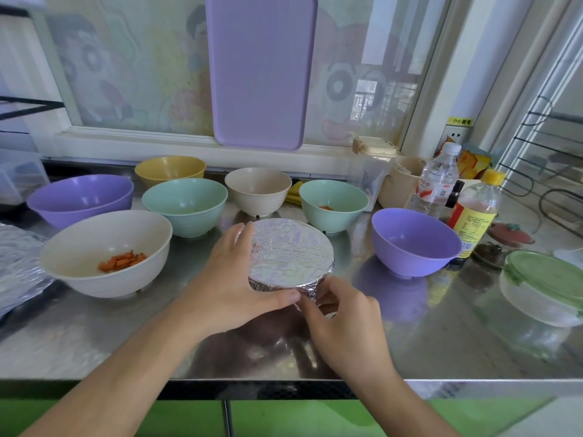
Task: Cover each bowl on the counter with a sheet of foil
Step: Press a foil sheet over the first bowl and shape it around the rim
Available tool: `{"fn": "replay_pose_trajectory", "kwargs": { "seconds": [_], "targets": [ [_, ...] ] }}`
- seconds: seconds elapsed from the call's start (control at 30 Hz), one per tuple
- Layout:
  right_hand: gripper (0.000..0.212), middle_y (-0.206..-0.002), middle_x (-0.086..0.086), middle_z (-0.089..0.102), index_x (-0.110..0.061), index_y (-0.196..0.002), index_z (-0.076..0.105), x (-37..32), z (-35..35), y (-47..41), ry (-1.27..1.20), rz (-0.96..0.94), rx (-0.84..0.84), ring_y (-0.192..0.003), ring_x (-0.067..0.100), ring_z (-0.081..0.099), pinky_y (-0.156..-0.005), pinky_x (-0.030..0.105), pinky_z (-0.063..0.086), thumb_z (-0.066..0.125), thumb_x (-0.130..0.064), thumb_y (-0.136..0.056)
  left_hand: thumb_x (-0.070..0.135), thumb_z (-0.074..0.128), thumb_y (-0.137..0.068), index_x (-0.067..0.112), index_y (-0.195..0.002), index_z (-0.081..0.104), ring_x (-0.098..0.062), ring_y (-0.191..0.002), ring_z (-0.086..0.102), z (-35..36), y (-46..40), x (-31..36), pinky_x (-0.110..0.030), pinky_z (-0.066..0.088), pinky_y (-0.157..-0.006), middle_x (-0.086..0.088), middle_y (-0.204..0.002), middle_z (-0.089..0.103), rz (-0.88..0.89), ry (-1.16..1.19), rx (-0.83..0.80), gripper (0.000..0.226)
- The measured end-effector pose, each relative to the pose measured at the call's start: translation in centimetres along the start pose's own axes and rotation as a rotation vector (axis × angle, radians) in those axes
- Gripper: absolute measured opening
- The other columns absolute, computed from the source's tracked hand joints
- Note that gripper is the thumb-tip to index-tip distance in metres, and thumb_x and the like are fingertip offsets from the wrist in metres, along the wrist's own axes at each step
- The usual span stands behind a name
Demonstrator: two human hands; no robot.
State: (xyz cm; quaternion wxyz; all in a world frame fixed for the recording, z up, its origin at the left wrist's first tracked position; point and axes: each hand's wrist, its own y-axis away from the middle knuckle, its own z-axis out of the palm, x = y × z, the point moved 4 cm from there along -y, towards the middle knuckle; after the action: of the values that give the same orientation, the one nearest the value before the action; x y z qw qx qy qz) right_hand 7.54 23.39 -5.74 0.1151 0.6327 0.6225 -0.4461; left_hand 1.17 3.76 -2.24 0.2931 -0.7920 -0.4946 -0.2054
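Foil-covered bowl (291, 255) sits mid-surface, nearer the front edge than the back, sheet pulled flat over the rim and crimped down the side. I see my left hand (235, 279) curled round its left flank, thumb pressing the foil skirt at the near rim. My right hand (342, 313) pinches the crumpled foil at the near right edge; both grips narrow, on foil. Uncovered around it: cream bowl with carrot cubes (105, 252) toward the left edge, purple bowl (415, 241) toward the right, mint bowl (333, 205) just behind. Loose foil (17, 263) lies at the left edge.
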Motion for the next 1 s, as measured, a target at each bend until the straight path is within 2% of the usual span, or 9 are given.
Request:
{"fn": "replay_pose_trajectory", "kwargs": {
  "seconds": [0.1,0.2,0.37,0.47,0.57,0.67,0.8,0.93,1.0],
  "targets": [
    [0.027,-0.071,-0.016,0.071,-0.033,-0.080,0.058,0.2,0.2,0.0,0.016,-0.031,-0.017,-0.069,0.012,0.069,-0.067,0.040,0.058,0.063,-0.058,-0.090,0.085,0.077,-0.059,0.037,-0.153,0.021,-0.001,-0.140,0.033,0.0,0.0,0.0,-0.029,0.036,-0.114,0.024,-0.141,0.026,0.001,-0.006,-0.004,0.120],
    [0.033,-0.075,-0.012,0.074,-0.028,-0.093,0.067,0.4,0.2,-0.3,0.024,-0.068,-0.064,-0.070,0.018,0.068,-0.066,0.041,0.057,0.055,-0.059,-0.093,0.085,0.077,-0.060,0.039,-0.152,0.021,-0.002,-0.141,0.033,0.0,-0.1,-0.1,-0.033,0.038,-0.116,0.022,-0.143,0.027,-0.006,-0.024,-0.004,0.117],
    [0.015,-0.070,-0.011,0.072,-0.019,-0.080,0.071,0.8,-0.3,-1.2,-0.046,-0.045,-0.157,-0.066,0.018,0.066,-0.067,0.040,0.056,0.073,-0.029,-0.092,0.081,0.079,-0.065,0.034,-0.158,0.015,0.005,-0.140,0.022,-0.1,-0.2,0.4,-0.026,0.031,-0.113,0.026,-0.144,0.019,-0.018,-0.085,-0.024,0.123],
    [0.015,-0.066,-0.004,0.070,-0.016,-0.075,0.072,0.9,-0.6,-1.7,-0.048,0.004,-0.204,-0.063,0.020,0.065,-0.068,0.039,0.056,0.080,-0.020,-0.087,0.093,0.073,-0.056,0.027,-0.162,0.010,-0.004,-0.148,0.021,-0.1,-0.7,0.5,-0.034,0.031,-0.121,0.017,-0.156,0.019,-0.058,-0.137,-0.056,0.140],
    [0.010,-0.066,-0.003,0.071,-0.019,-0.076,0.077,0.7,-0.7,-2.0,-0.057,0.037,-0.240,-0.065,0.021,0.062,-0.068,0.037,0.055,0.081,-0.016,-0.084,0.098,0.069,-0.050,0.030,-0.152,0.023,-0.008,-0.139,0.032,-0.1,-1.1,0.9,-0.037,0.039,-0.114,0.014,-0.139,0.034,-0.071,-0.184,-0.063,0.130],
    [0.015,-0.070,-0.012,0.075,-0.025,-0.078,0.083,0.4,-0.8,-2.1,-0.069,0.071,-0.267,-0.066,0.008,0.065,-0.071,0.026,0.055,0.082,-0.011,-0.083,0.100,0.066,-0.048,0.031,-0.150,0.025,-0.010,-0.139,0.034,0.0,-1.4,1.3,-0.040,0.041,-0.113,0.013,-0.137,0.035,-0.064,-0.212,-0.061,0.130],
    [0.014,-0.075,-0.021,0.076,-0.036,-0.086,0.085,0.4,-0.5,-2.2,-0.008,0.082,-0.255,-0.074,0.002,0.069,-0.075,0.025,0.056,0.085,-0.023,-0.082,0.102,0.063,-0.050,0.029,-0.160,0.012,-0.013,-0.147,0.026,0.2,-1.5,1.1,-0.042,0.037,-0.119,0.010,-0.154,0.027,-0.073,-0.238,-0.068,0.141],
    [0.016,-0.080,-0.018,0.077,-0.049,-0.093,0.079,0.6,0.2,-2.3,0.124,0.062,-0.222,-0.077,0.010,0.070,-0.072,0.035,0.058,0.076,-0.050,-0.078,0.099,0.063,-0.055,0.028,-0.162,0.005,-0.015,-0.150,0.019,0.1,-1.4,1.0,-0.040,0.034,-0.121,0.008,-0.160,0.019,-0.071,-0.273,-0.065,0.142],
    [0.021,-0.078,-0.011,0.076,-0.044,-0.089,0.077,0.6,0.3,-2.3,0.226,0.088,-0.186,-0.077,0.019,0.068,-0.069,0.036,0.057,0.073,-0.060,-0.077,0.098,0.063,-0.056,0.025,-0.163,0.003,-0.015,-0.151,0.017,0.2,-1.5,1.0,-0.038,0.032,-0.121,0.007,-0.162,0.017,-0.069,-0.288,-0.064,0.142]
  ]
}}
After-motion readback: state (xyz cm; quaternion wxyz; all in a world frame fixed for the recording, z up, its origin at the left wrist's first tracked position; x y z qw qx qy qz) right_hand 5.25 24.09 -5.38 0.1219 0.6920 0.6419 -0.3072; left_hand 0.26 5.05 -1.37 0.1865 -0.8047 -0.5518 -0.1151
